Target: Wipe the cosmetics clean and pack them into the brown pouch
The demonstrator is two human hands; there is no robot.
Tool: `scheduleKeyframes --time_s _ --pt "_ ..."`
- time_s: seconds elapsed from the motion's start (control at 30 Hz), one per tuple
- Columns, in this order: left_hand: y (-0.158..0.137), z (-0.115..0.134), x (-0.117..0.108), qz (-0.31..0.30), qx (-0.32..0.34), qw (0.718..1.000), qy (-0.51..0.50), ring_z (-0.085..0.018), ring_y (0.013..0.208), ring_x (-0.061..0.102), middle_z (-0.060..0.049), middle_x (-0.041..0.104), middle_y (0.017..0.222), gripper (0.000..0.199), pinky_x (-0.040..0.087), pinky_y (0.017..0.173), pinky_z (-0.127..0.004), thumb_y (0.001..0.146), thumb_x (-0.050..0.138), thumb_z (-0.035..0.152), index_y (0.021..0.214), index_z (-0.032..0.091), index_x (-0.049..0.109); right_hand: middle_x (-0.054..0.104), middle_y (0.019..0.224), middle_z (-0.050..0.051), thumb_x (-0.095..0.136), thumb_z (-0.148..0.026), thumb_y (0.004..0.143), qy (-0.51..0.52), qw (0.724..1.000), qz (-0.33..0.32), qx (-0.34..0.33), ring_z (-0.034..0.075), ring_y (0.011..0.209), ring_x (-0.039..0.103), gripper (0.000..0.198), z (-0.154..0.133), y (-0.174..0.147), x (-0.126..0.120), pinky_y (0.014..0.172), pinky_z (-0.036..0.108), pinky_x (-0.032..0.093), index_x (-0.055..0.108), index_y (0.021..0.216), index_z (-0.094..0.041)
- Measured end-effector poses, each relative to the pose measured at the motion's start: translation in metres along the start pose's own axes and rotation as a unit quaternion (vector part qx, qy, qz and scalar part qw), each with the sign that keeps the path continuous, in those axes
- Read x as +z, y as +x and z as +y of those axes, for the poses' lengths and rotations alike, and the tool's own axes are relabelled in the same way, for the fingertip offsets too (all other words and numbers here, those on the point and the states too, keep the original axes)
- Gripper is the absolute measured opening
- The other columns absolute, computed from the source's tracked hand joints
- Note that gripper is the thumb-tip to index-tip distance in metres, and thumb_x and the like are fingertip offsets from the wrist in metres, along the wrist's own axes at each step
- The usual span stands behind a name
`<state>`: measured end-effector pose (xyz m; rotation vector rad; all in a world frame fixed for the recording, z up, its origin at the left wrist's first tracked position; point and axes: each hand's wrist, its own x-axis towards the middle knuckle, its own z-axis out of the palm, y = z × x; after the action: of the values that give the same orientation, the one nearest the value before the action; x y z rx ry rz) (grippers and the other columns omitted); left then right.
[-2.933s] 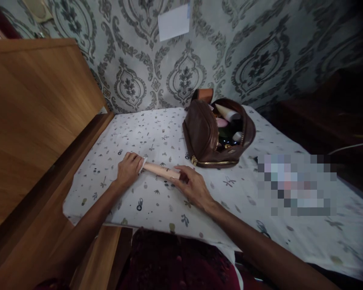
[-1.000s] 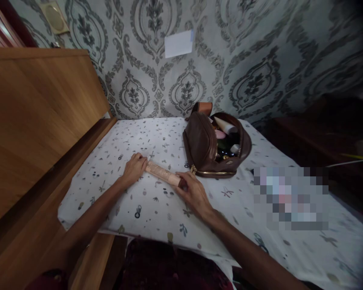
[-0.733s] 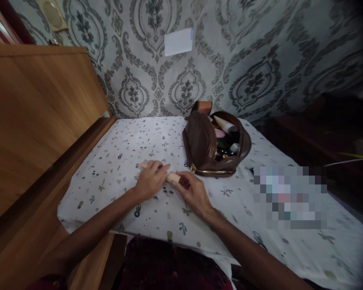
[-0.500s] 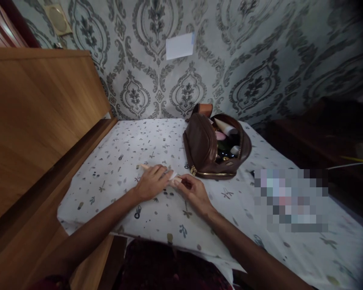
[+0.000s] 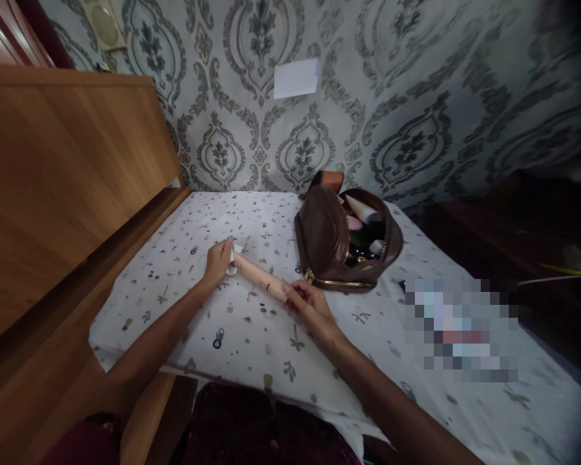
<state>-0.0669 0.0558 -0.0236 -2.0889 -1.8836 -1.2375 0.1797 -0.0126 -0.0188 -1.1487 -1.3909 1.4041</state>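
Note:
A slim peach cosmetic tube with small dark print is held slantwise just over the patterned sheet. My right hand pinches its lower right end between thumb and fingers. At the upper left end, my left hand is closed around the tube, with a white piece showing at its fingers. Whether that piece is a cap or a tissue, I cannot tell. Just beyond my right hand stands an open brown toiletry bag, with a pale tube and other small items inside.
A white sheet with small prints covers the surface. On the left rises a wooden panel. Patterned wallpaper backs the surface, with a white paper on it. A blurred-out object lies to the right.
The tube has turned so its left end points up and away, and more of it shows. My left hand has moved left and farther off; my right hand stays near its place.

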Motion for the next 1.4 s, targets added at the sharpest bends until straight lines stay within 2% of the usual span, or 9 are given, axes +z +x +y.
scheduleKeyframes --time_s 0.33,0.5,0.73,0.9,1.07,1.2,1.3,1.33,1.4 --pt "0.005 0.051 -0.001 0.042 0.068 0.997 -0.017 -0.024 0.100 0.052 -0.007 0.066 0.096 0.030 0.040 0.087 -0.040 0.102 0.031 0.029 0.091 0.022 0.058 0.058 0.060 -0.002 0.080 -0.054 0.061 0.207 0.973 -0.017 0.101 0.012 0.052 0.051 0.047 -0.012 -0.008 0.004 0.049 0.023 0.034 0.065 0.088 -0.018" --pt "0.015 0.053 -0.005 0.032 0.098 0.995 -0.015 -0.022 0.088 0.052 -0.003 0.061 0.079 0.032 0.042 0.081 -0.036 0.101 0.037 0.029 0.074 0.023 0.052 0.060 0.061 -0.002 0.082 -0.050 0.061 0.260 0.956 -0.059 0.122 0.010 0.052 0.051 0.043 -0.015 -0.010 0.003 0.047 0.021 0.030 0.064 0.084 -0.018" --pt "0.035 0.032 -0.019 0.114 0.057 0.992 -0.009 -0.023 0.078 0.046 -0.004 0.050 0.074 0.035 0.039 0.076 -0.037 0.102 0.030 0.028 0.071 0.024 0.045 0.060 0.062 0.000 0.083 -0.050 0.063 0.293 0.944 -0.088 0.126 0.010 0.053 0.052 0.039 -0.020 -0.009 0.004 0.043 0.020 0.027 0.065 0.076 -0.017" --pt "0.003 0.069 -0.014 0.056 0.127 0.990 -0.036 -0.021 0.079 0.048 -0.004 0.054 0.077 0.031 0.042 0.077 -0.037 0.101 0.034 0.027 0.076 0.021 0.051 0.065 0.065 0.002 0.087 -0.046 0.059 0.314 0.934 -0.091 0.143 0.010 0.055 0.056 0.044 -0.017 -0.008 0.004 0.046 0.018 0.033 0.068 0.083 -0.016" --pt "-0.044 0.128 -0.012 -0.038 0.265 0.958 -0.097 -0.020 0.083 0.053 -0.006 0.064 0.085 0.026 0.047 0.078 -0.036 0.099 0.041 0.023 0.083 0.019 0.060 0.060 0.060 -0.003 0.087 -0.033 0.060 0.359 0.924 -0.068 0.115 0.008 0.054 0.051 0.031 -0.004 -0.004 0.003 0.046 0.018 0.033 0.061 0.068 -0.017" --pt "-0.042 0.129 -0.017 -0.051 0.301 0.947 -0.098 -0.023 0.090 0.054 -0.007 0.068 0.092 0.020 0.044 0.084 -0.041 0.097 0.046 0.025 0.088 0.020 0.064 0.060 0.063 -0.005 0.087 -0.029 0.059 0.379 0.916 -0.066 0.113 0.008 0.056 0.050 0.029 -0.005 -0.005 0.001 0.048 0.018 0.036 0.062 0.072 -0.019" --pt "-0.015 0.104 -0.017 -0.012 0.191 0.973 -0.128 -0.026 0.106 0.051 -0.009 0.065 0.105 0.019 0.037 0.098 -0.047 0.095 0.047 0.026 0.091 0.020 0.065 0.066 0.073 0.001 0.086 -0.037 0.064 0.370 0.914 -0.105 0.127 0.011 0.065 0.057 0.034 -0.014 -0.008 -0.001 0.054 0.020 0.041 0.069 0.086 -0.018" --pt "-0.005 0.097 -0.015 0.017 0.085 0.978 -0.190 -0.026 0.114 0.049 -0.009 0.063 0.111 0.016 0.033 0.104 -0.047 0.093 0.050 0.027 0.092 0.021 0.065 0.067 0.074 0.002 0.086 -0.039 0.065 0.367 0.914 -0.116 0.131 0.011 0.065 0.058 0.038 -0.016 -0.009 -0.001 0.055 0.020 0.041 0.070 0.091 -0.018" --pt "0.014 0.087 -0.008 0.082 -0.144 0.925 -0.341 -0.024 0.127 0.042 -0.008 0.056 0.123 0.012 0.031 0.109 -0.041 0.090 0.057 0.029 0.098 0.022 0.062 0.068 0.073 0.003 0.086 -0.041 0.064 0.362 0.914 -0.123 0.132 0.010 0.061 0.055 0.044 -0.018 -0.010 0.000 0.054 0.020 0.040 0.070 0.098 -0.019"
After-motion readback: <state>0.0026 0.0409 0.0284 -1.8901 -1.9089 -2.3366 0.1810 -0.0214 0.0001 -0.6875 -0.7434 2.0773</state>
